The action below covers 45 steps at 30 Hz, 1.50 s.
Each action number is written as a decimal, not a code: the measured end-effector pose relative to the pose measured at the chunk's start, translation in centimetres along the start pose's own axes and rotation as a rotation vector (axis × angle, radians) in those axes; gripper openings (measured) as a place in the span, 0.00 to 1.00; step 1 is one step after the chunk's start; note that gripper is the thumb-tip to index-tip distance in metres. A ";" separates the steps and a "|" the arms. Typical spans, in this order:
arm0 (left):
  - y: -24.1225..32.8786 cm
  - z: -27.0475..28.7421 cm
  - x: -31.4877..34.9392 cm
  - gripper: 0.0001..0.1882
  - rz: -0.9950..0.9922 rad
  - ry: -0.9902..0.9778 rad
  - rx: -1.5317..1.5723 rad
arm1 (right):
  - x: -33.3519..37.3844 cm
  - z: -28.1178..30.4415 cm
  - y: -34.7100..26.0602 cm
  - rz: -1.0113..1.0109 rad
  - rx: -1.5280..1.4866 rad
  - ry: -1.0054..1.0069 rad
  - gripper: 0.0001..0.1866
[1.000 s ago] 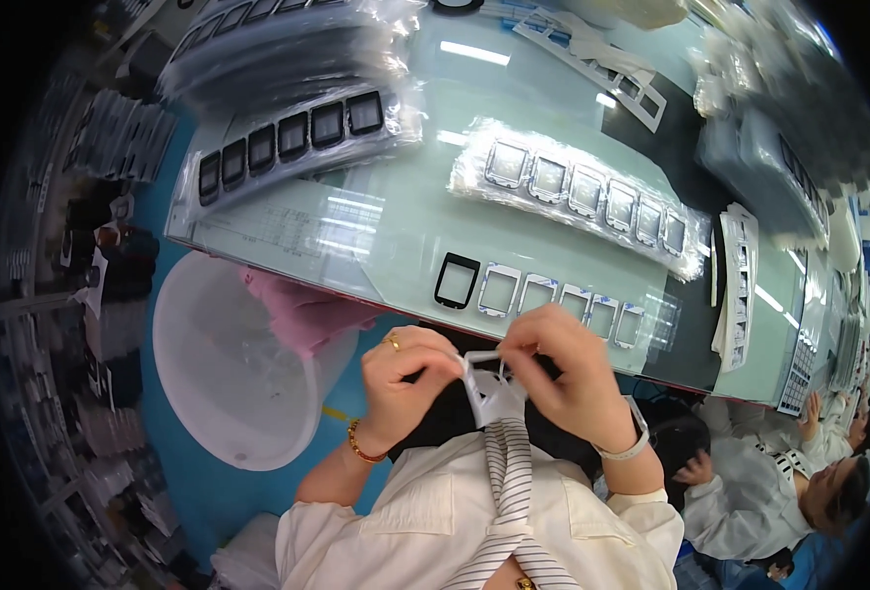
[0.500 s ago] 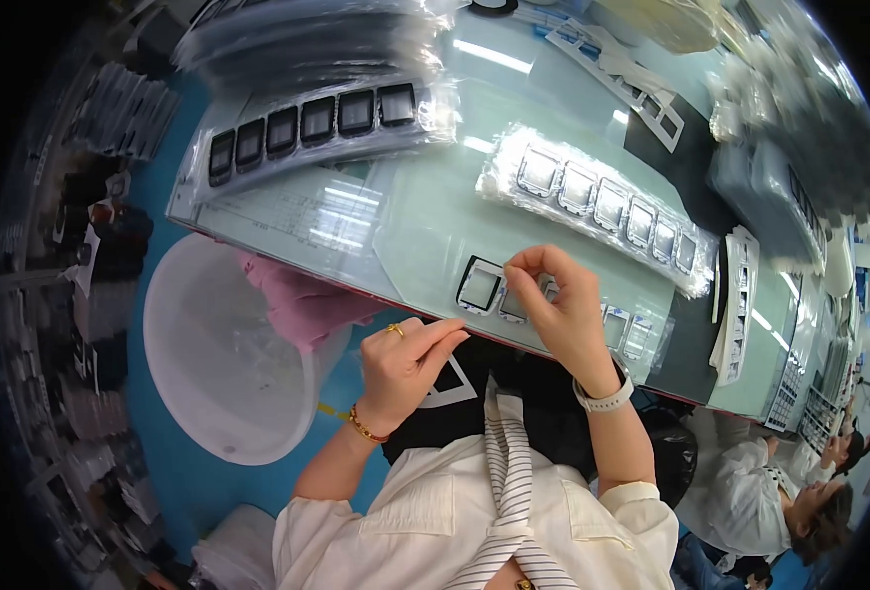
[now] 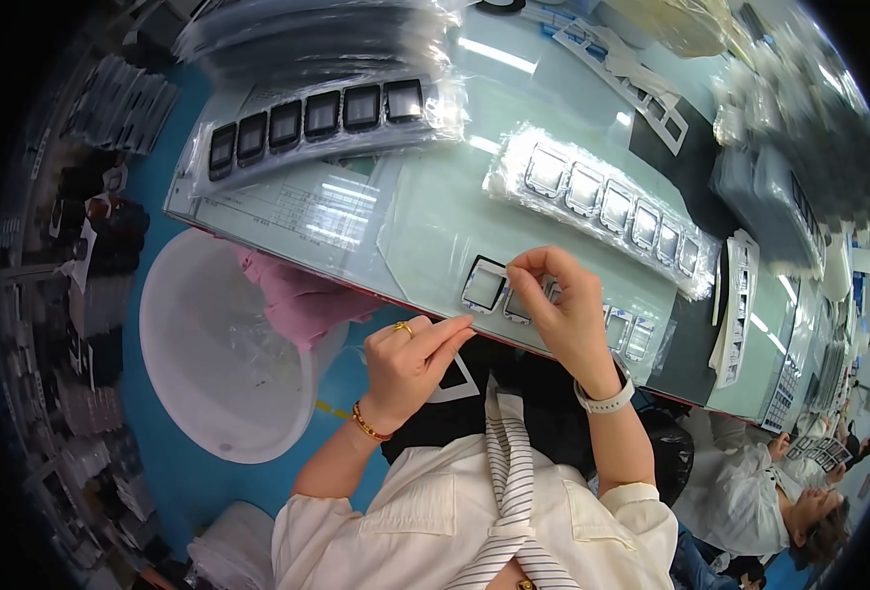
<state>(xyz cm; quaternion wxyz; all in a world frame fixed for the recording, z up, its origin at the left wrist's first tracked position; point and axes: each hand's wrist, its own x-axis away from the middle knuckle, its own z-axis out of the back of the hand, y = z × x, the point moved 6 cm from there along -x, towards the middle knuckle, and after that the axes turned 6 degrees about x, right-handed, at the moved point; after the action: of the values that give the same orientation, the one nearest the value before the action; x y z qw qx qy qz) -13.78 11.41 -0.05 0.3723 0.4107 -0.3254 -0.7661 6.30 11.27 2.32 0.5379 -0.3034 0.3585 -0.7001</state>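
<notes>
A row of small rectangular frames with clear centres lies along the near edge of the table, and the leftmost frame (image 3: 484, 284) has a black border along its top and right. Over the middle of this row is my right hand (image 3: 568, 305), thumb and forefinger pinched at the upper edge of the second frame (image 3: 517, 307); whatever is between those fingertips is too small to make out. My left hand (image 3: 406, 366) is closed too, its fingertips pressed together at the table edge just below the leftmost frame. Anything in that pinch cannot be made out.
A clear-wrapped strip of silver frames (image 3: 617, 207) lies beyond my right hand. Black frames in clear plastic (image 3: 305, 120) lie at the far left, beside stacked plastic trays (image 3: 317, 49). A white bin (image 3: 229, 433) holding pink cloth (image 3: 297, 300) stands left. A co-worker (image 3: 750, 487) sits at right.
Both my hands keep their pinches in almost the same places. The table view has shifted slightly. At right, the co-worker now holds up a sheet of dark-edged frames.
</notes>
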 end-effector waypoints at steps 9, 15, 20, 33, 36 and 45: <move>0.2 -0.1 0.0 0.11 -0.047 -0.005 -0.068 | 0.1 0.0 -0.1 0.042 0.030 0.020 0.05; 0.3 -0.2 -0.2 0.12 -0.059 -0.024 -0.121 | 0.1 0.0 -0.2 0.053 0.046 0.030 0.05; 0.2 -0.2 -0.4 0.13 -0.034 -0.041 -0.119 | 0.0 0.0 -0.2 0.062 0.048 0.031 0.05; 0.6 -1.4 -0.6 0.13 -0.064 -0.103 -0.130 | 0.1 0.2 -0.8 0.150 0.140 0.057 0.05; 0.5 -1.5 -0.5 0.12 -0.060 -0.094 -0.111 | -0.1 0.1 -0.9 0.243 0.228 0.105 0.04; 0.7 -1.4 -0.6 0.11 -0.051 -0.095 -0.102 | -0.4 -0.3 -1.7 0.296 0.335 0.116 0.04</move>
<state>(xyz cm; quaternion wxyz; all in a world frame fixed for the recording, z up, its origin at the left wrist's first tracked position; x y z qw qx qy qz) -12.11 11.27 0.09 0.3575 0.3625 -0.2927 -0.8094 5.26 11.94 3.54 0.6562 -0.1132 0.3082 -0.6794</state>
